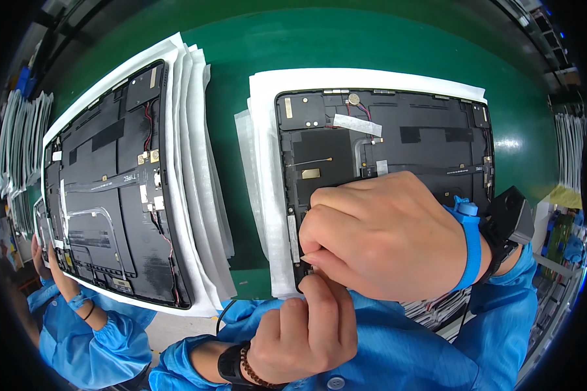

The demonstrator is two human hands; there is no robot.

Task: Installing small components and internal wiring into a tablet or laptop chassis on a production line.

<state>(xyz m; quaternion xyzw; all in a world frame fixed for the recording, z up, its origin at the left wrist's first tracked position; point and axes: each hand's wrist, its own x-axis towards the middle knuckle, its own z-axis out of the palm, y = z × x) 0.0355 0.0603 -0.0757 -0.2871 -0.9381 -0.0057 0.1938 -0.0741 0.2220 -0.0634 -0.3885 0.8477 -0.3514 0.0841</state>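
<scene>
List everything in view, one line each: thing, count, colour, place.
open tablet shell: one, black, centre-right on white sheets, under both hands
second tablet shell: one, black, left, on its own stack
white foam sheets: two stacks, under the shells
green mat: one, covers the bench
co-worker's sleeve: blue, lower left
wrist strap: one, blue, right wrist
bead bracelet: one, brown, left wrist
left hand: fingers at the shell's lower-left corner
right hand: fingers pinched there too

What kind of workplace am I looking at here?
Most likely an electronics assembly line: opened black device back panels rest on stacked white foam sheets over a green bench mat, and the right hand wears a blue anti-static wrist strap with blue smock sleeves.
</scene>
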